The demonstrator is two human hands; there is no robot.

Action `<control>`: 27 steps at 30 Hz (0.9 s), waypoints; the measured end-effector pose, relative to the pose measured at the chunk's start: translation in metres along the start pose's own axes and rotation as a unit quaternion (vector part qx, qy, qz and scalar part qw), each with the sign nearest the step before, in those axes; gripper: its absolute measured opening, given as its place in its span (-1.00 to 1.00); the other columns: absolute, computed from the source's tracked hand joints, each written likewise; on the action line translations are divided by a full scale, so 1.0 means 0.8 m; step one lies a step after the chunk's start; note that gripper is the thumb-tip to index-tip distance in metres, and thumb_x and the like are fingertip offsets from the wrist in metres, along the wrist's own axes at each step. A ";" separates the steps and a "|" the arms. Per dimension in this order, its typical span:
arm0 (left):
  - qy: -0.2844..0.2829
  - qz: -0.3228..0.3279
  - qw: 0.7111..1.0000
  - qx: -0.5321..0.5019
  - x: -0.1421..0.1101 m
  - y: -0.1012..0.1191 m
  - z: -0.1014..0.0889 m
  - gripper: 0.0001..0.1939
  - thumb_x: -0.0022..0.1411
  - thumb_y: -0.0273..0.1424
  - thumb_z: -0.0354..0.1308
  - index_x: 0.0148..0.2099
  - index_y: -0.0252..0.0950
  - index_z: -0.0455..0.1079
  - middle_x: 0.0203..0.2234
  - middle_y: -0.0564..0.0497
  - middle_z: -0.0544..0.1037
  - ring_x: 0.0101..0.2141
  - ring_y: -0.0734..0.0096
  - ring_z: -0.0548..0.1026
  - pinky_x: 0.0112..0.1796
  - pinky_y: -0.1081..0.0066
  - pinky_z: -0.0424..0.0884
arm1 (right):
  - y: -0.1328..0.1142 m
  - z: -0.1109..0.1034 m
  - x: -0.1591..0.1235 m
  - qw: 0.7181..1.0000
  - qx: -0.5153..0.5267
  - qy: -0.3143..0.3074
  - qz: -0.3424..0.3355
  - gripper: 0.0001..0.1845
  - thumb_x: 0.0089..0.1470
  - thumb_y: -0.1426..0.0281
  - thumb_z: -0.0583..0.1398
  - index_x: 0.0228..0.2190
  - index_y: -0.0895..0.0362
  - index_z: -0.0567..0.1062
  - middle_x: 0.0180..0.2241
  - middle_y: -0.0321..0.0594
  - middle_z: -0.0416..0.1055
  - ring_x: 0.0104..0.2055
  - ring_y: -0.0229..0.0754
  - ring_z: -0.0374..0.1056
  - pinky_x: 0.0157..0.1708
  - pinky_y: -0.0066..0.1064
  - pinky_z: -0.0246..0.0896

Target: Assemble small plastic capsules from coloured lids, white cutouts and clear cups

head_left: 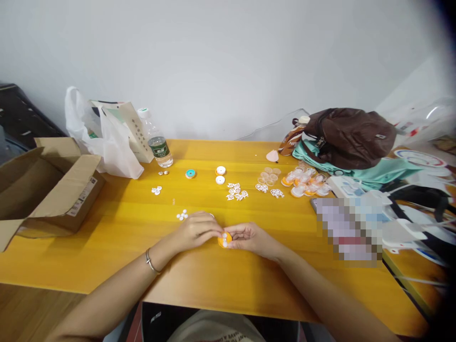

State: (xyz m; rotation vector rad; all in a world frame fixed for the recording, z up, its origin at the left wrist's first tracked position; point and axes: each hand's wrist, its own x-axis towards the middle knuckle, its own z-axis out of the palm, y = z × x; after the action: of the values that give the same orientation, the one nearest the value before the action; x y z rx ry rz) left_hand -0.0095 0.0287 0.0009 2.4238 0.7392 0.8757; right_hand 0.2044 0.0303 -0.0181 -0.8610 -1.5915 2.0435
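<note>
We judge the work to be well under way but not done. At the lower middle of the frame, our right hand (250, 237) pinches the edge of an orange disc-shaped part (220, 243) between thumb and fingers, with small white round pieces sitting on its face. Our left hand (199, 230) is bunched narrow, its fingertips meeting the disc's upper left edge; we cannot tell whether it grips the disc or only touches it. This unit looks incomplete to us, since no clear cover shows over it

Right of centre, a heap of orange-and-clear cases (306, 181) appears to be the finished share, though overlap keeps us from counting them. What seems left is spread over the yellow table (107, 237): clear round covers (270, 176) beside that heap, white openwork wheels (235, 191) near the centre with smaller groups to their right, and white round buttons (182, 215) just up and left of our hands. Further left lie more white caps (156, 190) and a few small metallic pieces (163, 173). A teal-faced disc (190, 174) and two white-faced discs (220, 175) sit above centre; their stage we cannot tell
</note>
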 end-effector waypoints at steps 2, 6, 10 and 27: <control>0.039 -0.107 0.992 -0.050 0.001 0.004 0.003 -0.84 0.19 -0.38 0.02 -0.29 -0.33 0.40 -0.44 -0.03 0.48 -0.41 0.51 0.39 -0.36 0.49 0.30 | 0.003 -0.001 0.001 1.000 0.000 0.015 -0.005 -0.52 -0.20 0.28 0.29 -0.17 0.15 0.45 -0.29 -0.22 0.46 -0.28 -0.29 0.37 -0.13 -0.36 0.21; 0.019 -0.258 0.951 -0.167 0.003 0.009 0.010 -0.77 0.14 -0.27 0.07 -0.27 -0.36 0.36 -0.47 0.01 0.44 -0.47 0.55 0.35 -0.44 0.54 0.27 | 0.004 0.000 0.003 1.000 -0.002 0.014 -0.028 -0.57 -0.13 0.32 0.25 -0.14 0.11 0.44 -0.28 -0.25 0.46 -0.26 -0.31 0.36 -0.11 -0.41 0.19; 0.010 -0.287 0.924 -0.251 0.004 0.007 0.014 -0.75 0.09 -0.27 0.12 -0.27 -0.38 0.32 -0.47 0.02 0.42 -0.46 0.57 0.34 -0.39 0.52 0.29 | 0.002 0.004 0.003 0.999 -0.001 0.016 -0.038 -0.58 -0.11 0.34 0.24 -0.13 0.10 0.43 -0.27 -0.26 0.46 -0.25 -0.33 0.36 -0.10 -0.43 0.19; 0.008 -0.325 0.886 -0.329 0.006 0.006 0.018 -0.75 0.03 -0.30 0.18 -0.32 -0.39 0.29 -0.53 0.08 0.35 -0.51 0.63 0.29 -0.43 0.55 0.24 | -0.005 0.012 0.000 0.999 0.010 0.007 -0.047 -0.58 -0.10 0.36 0.24 -0.12 0.11 0.43 -0.27 -0.25 0.47 -0.23 -0.31 0.37 -0.09 -0.42 0.19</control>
State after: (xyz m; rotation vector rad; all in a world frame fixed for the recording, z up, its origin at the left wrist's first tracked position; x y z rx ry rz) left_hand 0.0046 0.0248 -0.0042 1.4301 0.9792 0.7043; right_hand 0.1977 0.0250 -0.0126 -0.7785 -1.5716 1.9804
